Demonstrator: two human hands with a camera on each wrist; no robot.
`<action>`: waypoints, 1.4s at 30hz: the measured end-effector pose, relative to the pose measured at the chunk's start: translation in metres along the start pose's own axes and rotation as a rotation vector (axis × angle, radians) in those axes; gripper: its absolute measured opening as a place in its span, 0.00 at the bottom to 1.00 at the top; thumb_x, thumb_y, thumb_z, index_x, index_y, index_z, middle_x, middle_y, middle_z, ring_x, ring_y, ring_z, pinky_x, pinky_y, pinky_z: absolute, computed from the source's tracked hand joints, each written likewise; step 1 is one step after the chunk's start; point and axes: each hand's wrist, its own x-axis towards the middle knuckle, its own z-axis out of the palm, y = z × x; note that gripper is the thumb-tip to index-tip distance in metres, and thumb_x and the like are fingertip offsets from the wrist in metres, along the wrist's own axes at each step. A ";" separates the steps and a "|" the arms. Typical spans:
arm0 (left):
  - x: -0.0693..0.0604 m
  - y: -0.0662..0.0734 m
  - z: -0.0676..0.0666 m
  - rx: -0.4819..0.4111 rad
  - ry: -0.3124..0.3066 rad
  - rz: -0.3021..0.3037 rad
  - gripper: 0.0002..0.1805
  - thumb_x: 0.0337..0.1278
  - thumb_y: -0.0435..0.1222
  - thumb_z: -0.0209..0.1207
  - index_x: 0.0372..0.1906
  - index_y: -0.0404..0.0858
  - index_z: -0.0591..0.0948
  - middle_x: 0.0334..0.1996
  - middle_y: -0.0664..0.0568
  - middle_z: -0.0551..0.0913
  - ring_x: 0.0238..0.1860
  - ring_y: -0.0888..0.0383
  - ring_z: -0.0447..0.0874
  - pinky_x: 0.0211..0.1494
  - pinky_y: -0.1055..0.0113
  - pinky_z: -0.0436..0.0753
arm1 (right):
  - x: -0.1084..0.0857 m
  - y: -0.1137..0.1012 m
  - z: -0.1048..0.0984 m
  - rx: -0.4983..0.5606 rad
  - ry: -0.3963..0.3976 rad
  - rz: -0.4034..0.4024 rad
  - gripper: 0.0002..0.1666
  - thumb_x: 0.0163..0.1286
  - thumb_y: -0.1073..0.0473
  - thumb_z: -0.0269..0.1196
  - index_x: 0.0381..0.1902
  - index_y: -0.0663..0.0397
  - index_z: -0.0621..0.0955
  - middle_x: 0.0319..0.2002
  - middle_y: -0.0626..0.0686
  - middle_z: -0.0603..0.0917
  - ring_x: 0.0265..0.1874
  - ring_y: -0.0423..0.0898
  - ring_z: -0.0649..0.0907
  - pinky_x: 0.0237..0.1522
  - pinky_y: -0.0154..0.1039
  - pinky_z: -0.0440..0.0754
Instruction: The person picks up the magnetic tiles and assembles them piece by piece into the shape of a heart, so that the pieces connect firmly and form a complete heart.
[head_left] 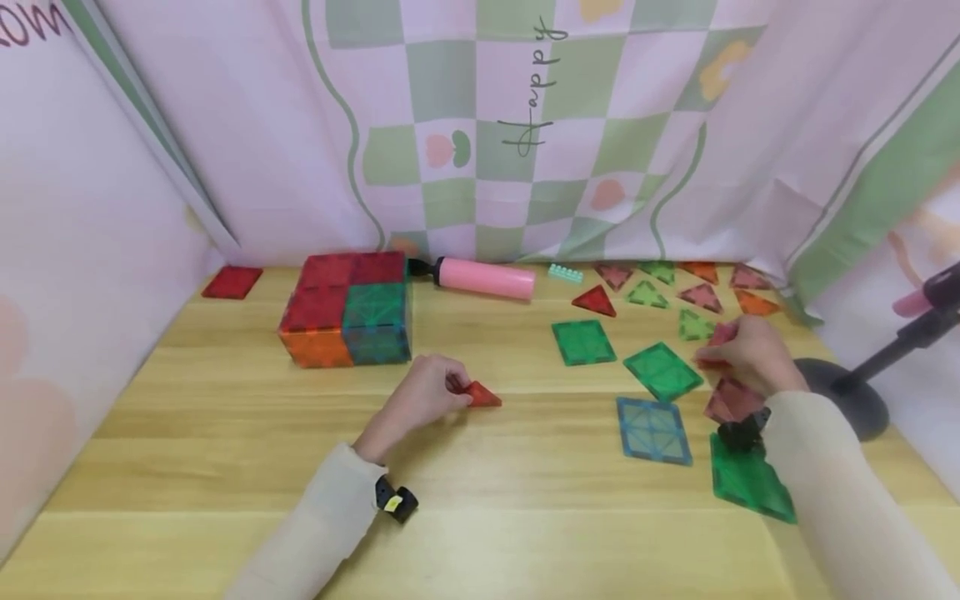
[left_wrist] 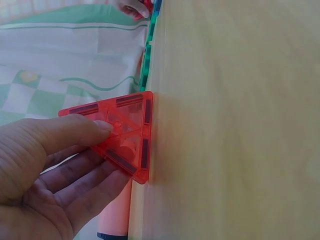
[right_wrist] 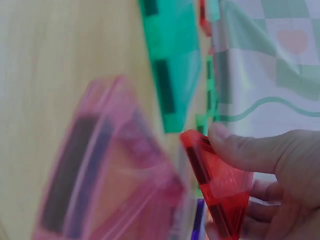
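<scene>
My left hand (head_left: 427, 390) pinches a red triangular magnetic tile (left_wrist: 127, 117) between thumb and fingers, one edge against the wooden table. Between the thumb and fingers of my right hand (head_left: 761, 357) is a red tile (right_wrist: 215, 175), tilted and partly covered. Just below that hand lies a pink tile (head_left: 729, 402), with a green tile (head_left: 750, 483) partly under the sleeve. Two green square tiles (head_left: 583, 342) and a pale blue square tile (head_left: 652, 431) lie to its left. A box-shaped block of red, orange, green and blue tiles (head_left: 315, 304) stands beyond my left hand.
Several small triangle tiles (head_left: 647, 293) are spread at the back right. Behind the block lies a pink cylinder (head_left: 487, 279) beside a mint toy brick (head_left: 565, 273). One red tile (head_left: 232, 282) sits back left; a black stand base (head_left: 851, 404) is at right. Fabric curtains (head_left: 510, 125) border the table.
</scene>
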 end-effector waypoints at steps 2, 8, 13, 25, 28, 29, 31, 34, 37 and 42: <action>0.000 -0.001 0.001 -0.002 0.003 -0.006 0.03 0.47 0.28 0.68 0.25 0.38 0.85 0.24 0.52 0.86 0.25 0.66 0.80 0.32 0.74 0.78 | -0.001 -0.005 -0.001 -0.031 0.017 -0.038 0.21 0.62 0.61 0.64 0.43 0.74 0.71 0.38 0.69 0.76 0.36 0.61 0.79 0.35 0.48 0.79; 0.000 -0.002 0.001 -0.052 0.005 -0.032 0.03 0.47 0.28 0.68 0.25 0.37 0.85 0.24 0.51 0.86 0.25 0.65 0.81 0.32 0.73 0.78 | -0.011 -0.031 -0.002 -0.162 0.087 -0.192 0.27 0.65 0.61 0.60 0.55 0.76 0.70 0.50 0.78 0.73 0.48 0.72 0.73 0.47 0.63 0.71; 0.001 -0.003 0.001 -0.066 -0.001 -0.035 0.02 0.47 0.28 0.68 0.26 0.35 0.85 0.26 0.50 0.87 0.27 0.64 0.82 0.33 0.74 0.79 | -0.024 -0.063 0.015 -0.100 0.130 -0.319 0.23 0.63 0.63 0.62 0.54 0.73 0.75 0.46 0.74 0.79 0.44 0.68 0.78 0.45 0.59 0.75; 0.002 -0.005 0.001 -0.043 0.000 -0.036 0.02 0.48 0.30 0.68 0.26 0.36 0.85 0.25 0.51 0.86 0.26 0.65 0.80 0.33 0.73 0.79 | -0.053 -0.134 0.075 0.192 -0.079 -0.445 0.15 0.63 0.62 0.64 0.46 0.66 0.78 0.44 0.65 0.82 0.44 0.59 0.84 0.36 0.39 0.82; 0.002 -0.005 0.002 -0.052 0.003 -0.038 0.02 0.48 0.30 0.68 0.26 0.35 0.85 0.25 0.51 0.86 0.26 0.65 0.80 0.33 0.74 0.79 | -0.056 -0.144 0.089 0.277 -0.142 -0.453 0.14 0.63 0.64 0.64 0.44 0.65 0.77 0.44 0.64 0.81 0.43 0.57 0.85 0.37 0.41 0.82; 0.002 -0.005 0.002 -0.053 0.002 -0.038 0.02 0.48 0.30 0.68 0.26 0.35 0.85 0.25 0.51 0.86 0.26 0.65 0.80 0.33 0.74 0.79 | -0.056 -0.146 0.094 0.300 -0.157 -0.458 0.13 0.62 0.64 0.65 0.43 0.65 0.77 0.44 0.64 0.80 0.41 0.55 0.85 0.37 0.40 0.82; 0.002 -0.004 0.002 -0.056 0.002 -0.039 0.02 0.48 0.29 0.68 0.26 0.36 0.85 0.25 0.51 0.86 0.26 0.65 0.80 0.33 0.74 0.79 | -0.057 -0.151 0.104 0.348 -0.185 -0.467 0.11 0.61 0.66 0.65 0.40 0.66 0.77 0.43 0.63 0.80 0.40 0.53 0.85 0.37 0.39 0.83; 0.002 -0.004 0.002 -0.048 0.006 -0.031 0.03 0.49 0.29 0.67 0.25 0.37 0.85 0.25 0.51 0.86 0.26 0.66 0.80 0.32 0.74 0.79 | -0.057 -0.156 0.118 0.401 -0.232 -0.471 0.10 0.60 0.69 0.65 0.38 0.67 0.77 0.41 0.62 0.80 0.38 0.48 0.84 0.37 0.35 0.82; 0.002 -0.004 0.002 -0.036 0.011 -0.022 0.03 0.48 0.29 0.67 0.25 0.38 0.84 0.25 0.51 0.86 0.25 0.66 0.80 0.32 0.74 0.78 | -0.057 -0.159 0.131 0.427 -0.275 -0.474 0.09 0.58 0.70 0.66 0.36 0.68 0.77 0.39 0.61 0.82 0.36 0.45 0.84 0.36 0.34 0.82; 0.001 -0.004 0.002 0.000 0.019 -0.016 0.04 0.48 0.30 0.68 0.25 0.39 0.84 0.25 0.52 0.86 0.26 0.66 0.80 0.31 0.74 0.78 | -0.057 -0.160 0.147 0.367 -0.248 -0.513 0.07 0.55 0.70 0.67 0.31 0.64 0.79 0.35 0.58 0.83 0.36 0.47 0.83 0.36 0.36 0.78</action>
